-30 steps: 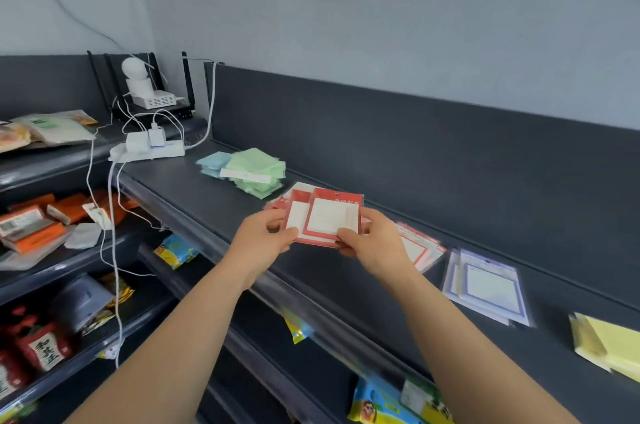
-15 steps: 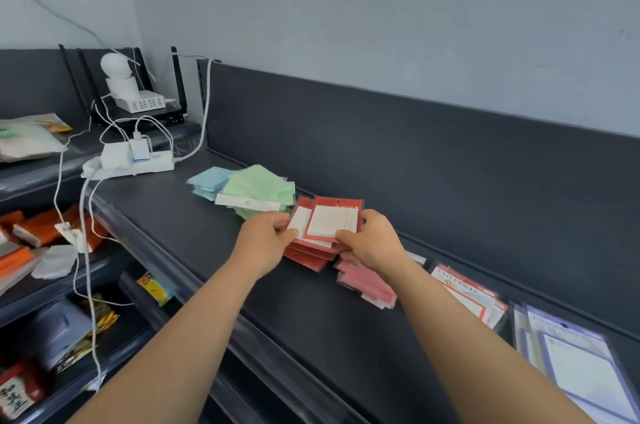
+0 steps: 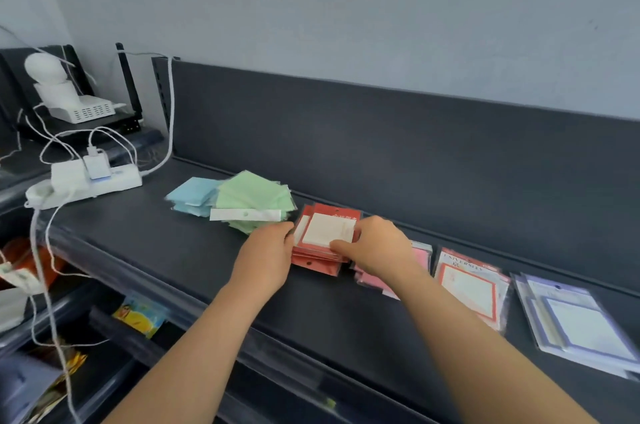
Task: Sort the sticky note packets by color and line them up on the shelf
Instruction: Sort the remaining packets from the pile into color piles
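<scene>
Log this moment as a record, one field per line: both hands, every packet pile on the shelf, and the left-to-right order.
left hand: holds the left edge of the red packets
right hand: holds the right side of the red packets, thumb on top
red packets: stacked on the shelf
order, left to right: blue packets, green packets, red packets, pink packets, red-bordered packets, purple packets
pink packets: partly hidden by the right hand
</scene>
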{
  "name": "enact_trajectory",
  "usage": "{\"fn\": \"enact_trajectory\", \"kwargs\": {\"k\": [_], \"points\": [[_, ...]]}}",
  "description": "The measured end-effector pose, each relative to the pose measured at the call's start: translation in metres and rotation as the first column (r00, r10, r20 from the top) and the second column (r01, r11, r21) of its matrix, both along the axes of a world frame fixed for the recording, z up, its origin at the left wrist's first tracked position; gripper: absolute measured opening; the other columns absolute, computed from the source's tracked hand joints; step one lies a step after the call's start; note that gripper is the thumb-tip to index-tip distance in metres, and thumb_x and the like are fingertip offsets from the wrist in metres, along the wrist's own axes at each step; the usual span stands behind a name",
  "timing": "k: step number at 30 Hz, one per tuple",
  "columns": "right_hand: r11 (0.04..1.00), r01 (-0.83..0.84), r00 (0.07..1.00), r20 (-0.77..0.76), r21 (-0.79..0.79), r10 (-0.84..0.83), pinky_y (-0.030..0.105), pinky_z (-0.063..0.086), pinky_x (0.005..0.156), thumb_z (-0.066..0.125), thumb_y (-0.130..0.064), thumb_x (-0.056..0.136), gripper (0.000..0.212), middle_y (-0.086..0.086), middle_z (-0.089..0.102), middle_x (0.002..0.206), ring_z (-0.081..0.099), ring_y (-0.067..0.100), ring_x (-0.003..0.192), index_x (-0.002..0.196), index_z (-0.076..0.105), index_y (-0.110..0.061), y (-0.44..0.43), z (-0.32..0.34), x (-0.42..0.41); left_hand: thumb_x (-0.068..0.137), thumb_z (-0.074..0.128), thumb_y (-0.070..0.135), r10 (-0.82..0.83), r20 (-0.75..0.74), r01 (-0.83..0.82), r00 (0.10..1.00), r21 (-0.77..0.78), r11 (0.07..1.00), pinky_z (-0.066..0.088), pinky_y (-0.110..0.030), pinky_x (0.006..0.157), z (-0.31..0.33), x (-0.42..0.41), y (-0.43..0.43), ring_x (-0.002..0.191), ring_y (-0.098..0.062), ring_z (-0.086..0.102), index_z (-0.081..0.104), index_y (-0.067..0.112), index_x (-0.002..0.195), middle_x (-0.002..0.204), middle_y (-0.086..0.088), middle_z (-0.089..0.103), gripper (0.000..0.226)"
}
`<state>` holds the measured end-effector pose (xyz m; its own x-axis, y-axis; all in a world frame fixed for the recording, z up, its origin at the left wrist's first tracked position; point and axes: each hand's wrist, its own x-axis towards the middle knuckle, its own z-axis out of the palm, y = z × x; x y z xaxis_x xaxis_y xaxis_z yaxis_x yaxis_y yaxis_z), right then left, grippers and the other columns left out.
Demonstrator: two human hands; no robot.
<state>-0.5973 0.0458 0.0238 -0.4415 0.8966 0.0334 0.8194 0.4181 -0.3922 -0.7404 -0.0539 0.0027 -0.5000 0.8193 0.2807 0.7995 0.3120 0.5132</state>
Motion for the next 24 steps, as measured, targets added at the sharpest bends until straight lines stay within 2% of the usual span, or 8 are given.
{"fn": "enact_trajectory", "kwargs": {"k": [4,6,9,11,17,19,22,24], "points": [[0.993,0.009,0.999,-0.038,0.114,-0.005,0.028,0.052,0.063,0.054,-0.053,0.084,0.039,-0.002,0.067,0.076,0.062,0.02,0.075,0.076,0.064,-0.017,-0.01,0.004,0.009,0.1,0.045,0.026,-0.036,-0.092,0.044,0.995,0.093,0.995,0.045,-0.032,0.084,0.007,0.004,-0.009,0.106,-0.021,0.056,0.062,0.013,0.121,0.117,-0.004,0.063,0.03],[0.989,0.02,0.995,-0.101,0.149,-0.005,0.027,0.047,0.062,0.054,-0.045,0.088,0.029,-0.003,0.066,0.084,0.061,0.02,0.082,0.079,0.065,-0.02,-0.016,0.005,0.021,0.099,0.047,0.026,-0.075,-0.138,0.093,0.988,0.129,0.987,0.046,-0.034,0.083,0.011,0.01,-0.012,0.105,-0.022,0.056,0.063,0.014,0.12,0.114,-0.003,0.064,0.029],[0.977,0.071,0.987,-0.158,0.201,-0.039,0.034,0.049,0.081,0.054,-0.032,0.092,0.025,0.004,0.065,0.112,0.059,0.024,0.103,0.103,0.068,-0.015,-0.027,0.0,0.044,0.097,0.051,0.024,-0.135,-0.19,0.166,0.972,0.157,0.973,0.047,-0.038,0.084,0.016,0.024,-0.012,0.105,-0.026,0.058,0.065,0.013,0.12,0.115,-0.005,0.066,0.029],[0.97,0.126,0.979,-0.182,0.21,-0.088,0.036,0.048,0.088,0.053,-0.028,0.093,0.028,0.005,0.064,0.118,0.058,0.026,0.108,0.111,0.065,-0.01,-0.035,-0.004,0.065,0.095,0.054,0.022,-0.184,-0.223,0.225,0.957,0.173,0.959,0.048,-0.039,0.079,0.016,0.039,-0.009,0.097,-0.027,0.059,0.069,0.009,0.11,0.107,-0.007,0.069,0.024],[0.939,0.237,0.966,-0.165,0.248,-0.2,0.029,0.042,0.09,0.051,-0.028,0.095,0.034,-0.002,0.059,0.132,0.054,0.021,0.118,0.127,0.059,-0.016,-0.058,-0.014,0.132,0.095,0.053,0.025,-0.362,-0.229,0.405,0.904,0.186,0.895,0.047,-0.036,0.081,0.009,0.1,-0.006,0.099,-0.026,0.061,0.068,0.011,0.108,0.105,-0.002,0.07,0.025],[0.923,0.289,0.954,-0.156,0.253,-0.256,0.03,0.042,0.087,0.052,-0.027,0.095,0.032,0.0,0.061,0.128,0.055,0.023,0.115,0.123,0.06,-0.015,-0.066,-0.014,0.16,0.096,0.051,0.027,-0.403,-0.232,0.444,0.885,0.167,0.88,0.049,-0.037,0.083,0.006,0.126,-0.003,0.098,-0.024,0.061,0.069,0.011,0.107,0.105,-0.002,0.07,0.026],[0.897,0.371,0.927,-0.161,0.241,-0.34,0.032,0.04,0.077,0.052,-0.027,0.094,0.025,0.005,0.065,0.117,0.057,0.026,0.106,0.111,0.062,-0.011,-0.077,-0.015,0.205,0.094,0.055,0.025,-0.477,-0.241,0.519,0.845,0.161,0.839,0.05,-0.039,0.077,0.005,0.169,0.0,0.091,-0.027,0.063,0.071,0.01,0.098,0.093,-0.004,0.071,0.022],[0.88,0.417,0.907,-0.166,0.227,-0.387,0.031,0.043,0.081,0.051,-0.028,0.095,0.03,0.003,0.062,0.124,0.057,0.024,0.111,0.12,0.06,-0.014,-0.084,-0.015,0.237,0.092,0.057,0.022,-0.504,-0.264,0.552,0.822,0.154,0.819,0.048,-0.037,0.072,0.004,0.2,0.002,0.087,-0.029,0.063,0.071,0.009,0.095,0.092,-0.004,0.072,0.02]]}}
